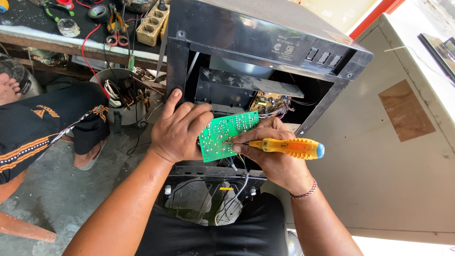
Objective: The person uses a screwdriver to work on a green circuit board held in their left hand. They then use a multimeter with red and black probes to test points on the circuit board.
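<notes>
The left hand (177, 128) grips the left edge of a small green rectangular printed circuit board (226, 135), fingers curled over its upper left corner and thumb extended upward against the frame of the black metal appliance housing (265, 42). The board is held tilted, solder side toward the camera, in front of the open interior of the housing and above the person's lap.

The right hand (279, 163) is closed around a yellow and orange plastic-handled test screwdriver with a blue end cap (289, 147). The tool lies roughly horizontal, its tip touching the lower right area of the board's solder side. A beaded bracelet (304, 192) sits on the right wrist.

Inside the housing, a second circuit board with wiring (269, 103) is visible behind the green board. Grey cables (237, 192) run down from the board area to the lower part of the housing.

At upper left, a wooden table (71, 45) carries red-handled pliers (113, 28), and a grey bucket of parts (124, 97) stands below it.
</notes>
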